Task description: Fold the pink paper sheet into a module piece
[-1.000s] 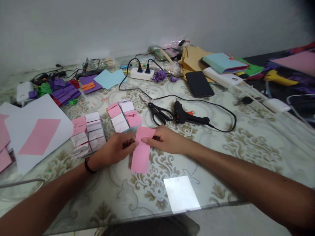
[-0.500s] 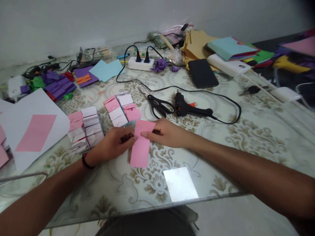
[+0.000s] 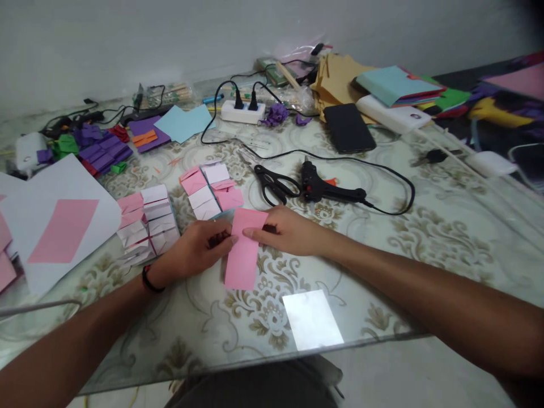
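A pink paper strip (image 3: 243,260) is held upright between my two hands over the patterned table. My left hand (image 3: 206,245) pinches its left edge with thumb and fingers. On the other side my right hand (image 3: 283,229) grips it, the thumb lying flat on its face and the fingers behind, out of sight. Just beyond my left hand lie two woven-looking blocks of folded paper, a white and pink one (image 3: 148,224) and a smaller one (image 3: 211,190). Black scissors (image 3: 275,184) and a black glue gun (image 3: 329,190) rest past my right hand.
White sheets with a pink rectangle (image 3: 63,231) lie at the left. Toward the back stand a white power strip (image 3: 242,112) with two plugs, a black tablet-like slab (image 3: 349,128) and stacked coloured paper (image 3: 399,85). The glue gun's cord (image 3: 374,164) loops across the table.
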The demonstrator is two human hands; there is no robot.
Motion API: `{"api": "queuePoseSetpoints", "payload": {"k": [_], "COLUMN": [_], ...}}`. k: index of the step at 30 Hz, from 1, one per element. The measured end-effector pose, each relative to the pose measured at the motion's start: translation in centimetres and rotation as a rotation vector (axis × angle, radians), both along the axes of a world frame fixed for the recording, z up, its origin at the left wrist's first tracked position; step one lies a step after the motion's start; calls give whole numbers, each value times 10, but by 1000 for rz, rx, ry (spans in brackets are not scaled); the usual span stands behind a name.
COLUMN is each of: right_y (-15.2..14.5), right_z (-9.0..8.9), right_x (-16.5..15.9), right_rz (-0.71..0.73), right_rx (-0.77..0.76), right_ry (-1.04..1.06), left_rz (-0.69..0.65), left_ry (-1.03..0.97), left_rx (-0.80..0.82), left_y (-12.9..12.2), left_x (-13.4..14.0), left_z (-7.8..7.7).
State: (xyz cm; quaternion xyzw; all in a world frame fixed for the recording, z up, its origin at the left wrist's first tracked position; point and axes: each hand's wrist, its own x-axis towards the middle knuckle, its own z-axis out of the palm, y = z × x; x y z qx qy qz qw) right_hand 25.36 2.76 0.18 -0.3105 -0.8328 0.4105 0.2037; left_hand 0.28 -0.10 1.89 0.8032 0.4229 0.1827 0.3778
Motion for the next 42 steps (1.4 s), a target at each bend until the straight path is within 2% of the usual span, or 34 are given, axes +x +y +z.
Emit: {"api": "queuePoseSetpoints", "payload": {"k": [13,25,42], "right_y": [-1,0,-1], "right_z": [1,0,0], "right_x": [0,0,0], "right_rz": [-7,4,-4], "right_rx": [-42,12,-2], "right_ry": [-24,-28,-7], "left_rz": [5,-5,-4], "left_ry": [-29,-28,-9], "left_rx": [18,85,67], "left_y": [-1,0,0], "left_x": [0,2,2], "left_z": [-1,2,0]}}
